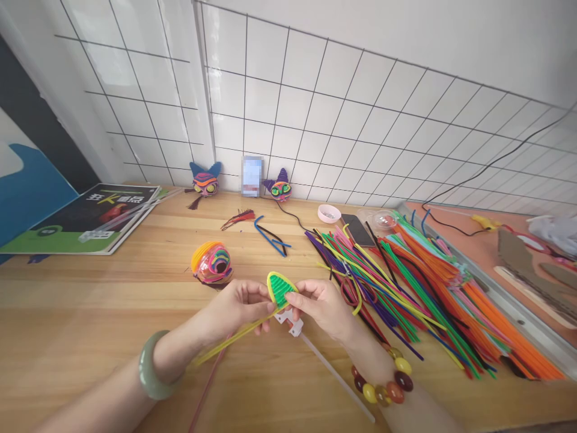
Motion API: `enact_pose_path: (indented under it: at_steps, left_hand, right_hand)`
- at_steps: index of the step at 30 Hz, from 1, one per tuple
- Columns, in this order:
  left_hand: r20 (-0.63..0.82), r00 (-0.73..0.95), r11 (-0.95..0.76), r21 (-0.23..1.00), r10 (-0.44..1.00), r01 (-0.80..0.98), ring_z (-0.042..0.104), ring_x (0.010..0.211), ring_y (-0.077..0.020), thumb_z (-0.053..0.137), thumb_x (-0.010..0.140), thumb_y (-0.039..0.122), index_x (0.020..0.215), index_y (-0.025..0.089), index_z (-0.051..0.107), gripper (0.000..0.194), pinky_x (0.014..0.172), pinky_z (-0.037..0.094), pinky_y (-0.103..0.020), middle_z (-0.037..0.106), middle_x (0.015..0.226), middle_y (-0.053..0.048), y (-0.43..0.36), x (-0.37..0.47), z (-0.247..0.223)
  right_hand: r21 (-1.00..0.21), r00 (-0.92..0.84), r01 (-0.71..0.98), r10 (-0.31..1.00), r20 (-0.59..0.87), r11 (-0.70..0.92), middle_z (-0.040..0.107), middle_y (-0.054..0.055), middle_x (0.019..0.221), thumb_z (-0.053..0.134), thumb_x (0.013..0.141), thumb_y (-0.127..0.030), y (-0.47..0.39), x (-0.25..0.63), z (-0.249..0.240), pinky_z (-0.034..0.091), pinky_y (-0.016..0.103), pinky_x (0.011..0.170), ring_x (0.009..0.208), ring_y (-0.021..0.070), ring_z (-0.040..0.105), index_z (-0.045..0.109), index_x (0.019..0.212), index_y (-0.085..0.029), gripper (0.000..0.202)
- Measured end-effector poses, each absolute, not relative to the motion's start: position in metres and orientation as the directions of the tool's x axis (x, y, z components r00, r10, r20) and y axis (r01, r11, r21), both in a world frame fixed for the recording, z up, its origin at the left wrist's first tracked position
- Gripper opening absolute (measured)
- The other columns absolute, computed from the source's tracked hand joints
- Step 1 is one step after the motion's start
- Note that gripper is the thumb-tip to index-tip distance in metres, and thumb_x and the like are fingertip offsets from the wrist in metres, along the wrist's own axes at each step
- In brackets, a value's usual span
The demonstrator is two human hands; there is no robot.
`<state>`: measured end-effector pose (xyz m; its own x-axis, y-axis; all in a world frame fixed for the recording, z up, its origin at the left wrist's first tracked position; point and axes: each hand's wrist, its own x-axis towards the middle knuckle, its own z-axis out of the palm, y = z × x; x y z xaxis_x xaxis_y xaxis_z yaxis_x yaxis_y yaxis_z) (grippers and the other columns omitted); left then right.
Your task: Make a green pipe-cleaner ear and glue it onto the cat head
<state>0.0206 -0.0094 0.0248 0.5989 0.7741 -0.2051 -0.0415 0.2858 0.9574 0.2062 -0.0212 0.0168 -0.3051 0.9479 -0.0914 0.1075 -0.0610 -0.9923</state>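
Observation:
Between my two hands is a green pipe-cleaner ear shape (281,291) with a yellow border, held upright above the table. My left hand (246,307) pinches its left edge, and a long yellow pipe cleaner (225,343) trails from there down to the left. With thumb and fingers, my right hand (318,307) grips the lower right side of the ear shape. Below the hands lies a white glue gun (295,326) with a glue stick (338,379), partly hidden by my fingers. A clear ball partly wrapped in colourful pipe cleaners (211,263) sits beyond my left hand.
Bundles of coloured pipe cleaners (433,294) cover the right side. Two finished animal heads (205,180) stand by the tiled wall beside a lit screen (251,176). A pink bowl (329,213), a phone (357,230) and a book (112,210) also lie on the table (112,325).

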Motion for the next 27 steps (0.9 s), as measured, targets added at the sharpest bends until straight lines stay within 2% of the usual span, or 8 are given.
enact_pose_path:
  at_steps: [6,10,18,27]
  left_hand:
    - [-0.186,0.633,0.283,0.957,0.751,-0.055,0.058,0.048,-0.0104,0.062,0.073,0.030,0.084,0.012,0.062,0.021,0.043,0.043,-0.018,0.066,0.060,-0.003,-0.0093,0.0175,0.0303]
    - [-0.139,0.678,0.235,0.971,0.722,-0.052,0.060,0.053,-0.0117,0.060,0.075,0.029,0.090,0.013,0.062,0.022,0.047,0.046,-0.020,0.067,0.071,-0.004,-0.0091,0.0176,0.0269]
    - [-0.085,0.739,0.212,0.974,0.668,-0.080,0.059,0.064,-0.0135,0.058,0.076,0.024,0.087,0.015,0.056,0.014,0.060,0.050,-0.028,0.064,0.081,-0.004,-0.0105,0.0179,0.0250]
    - [-0.139,0.743,0.189,0.982,0.655,0.018,0.061,0.067,-0.0164,0.058,0.075,0.018,0.097,0.016,0.044,0.026,0.061,0.049,-0.032,0.061,0.086,-0.006,-0.0118,0.0137,0.0248]
  right_hand:
    - [-0.991,-0.331,0.124,0.939,-0.095,-0.056,0.058,0.000,0.051,0.061,0.074,-0.037,-0.0197,0.2097,0.0155,0.045,0.022,0.047,0.043,0.0088,0.052,0.061,0.066,-0.012,0.026]
    - [-0.986,-0.367,0.126,0.918,-0.147,-0.107,0.057,-0.001,0.050,0.061,0.073,-0.038,-0.0206,0.2086,0.0128,0.045,0.023,0.046,0.042,0.0086,0.052,0.062,0.069,-0.011,0.027]
    - [-0.970,-0.401,0.223,0.898,-0.182,-0.096,0.057,-0.002,0.049,0.060,0.073,-0.039,-0.0231,0.2065,0.0147,0.042,0.021,0.048,0.043,0.0082,0.051,0.062,0.065,-0.013,0.028]
    - [-0.957,-0.483,0.288,0.858,-0.176,-0.034,0.057,-0.001,0.051,0.058,0.076,-0.034,-0.0266,0.2050,0.0158,0.037,0.019,0.047,0.046,0.0080,0.049,0.063,0.066,-0.011,0.025]
